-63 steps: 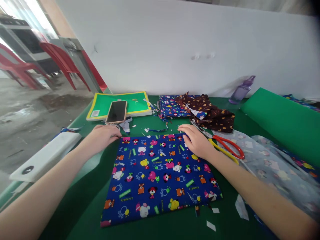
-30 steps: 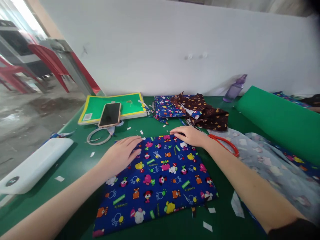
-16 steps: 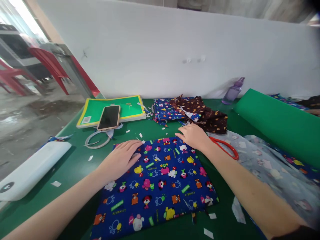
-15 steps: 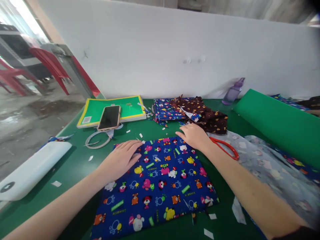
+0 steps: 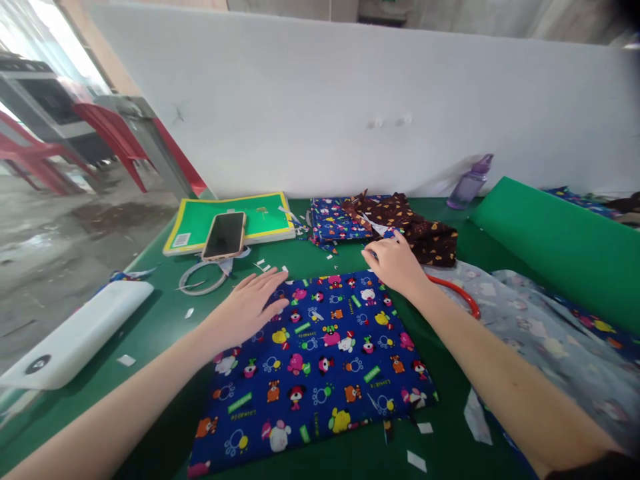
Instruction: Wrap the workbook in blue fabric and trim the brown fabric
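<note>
Both hands rest at the far edge of the blue cartoon-print fabric [image 5: 320, 353], which lies spread flat on the green desk [image 5: 165, 333], print side up. The left hand [image 5: 250, 307] presses palm-down on the far left corner, its fingers [image 5: 273, 283] stretched out and holding nothing. The right hand [image 5: 395, 263] sits at the far right corner, fingers curled down toward the pile of brown and blue scraps [image 5: 400, 223] just beyond; whether they pinch anything I cannot tell. Red-handled scissors [image 5: 460, 297] lie just beside that wrist, untouched. The laying-out looks mostly done — the cloth lies smooth — and no cut shows in it.
</note>
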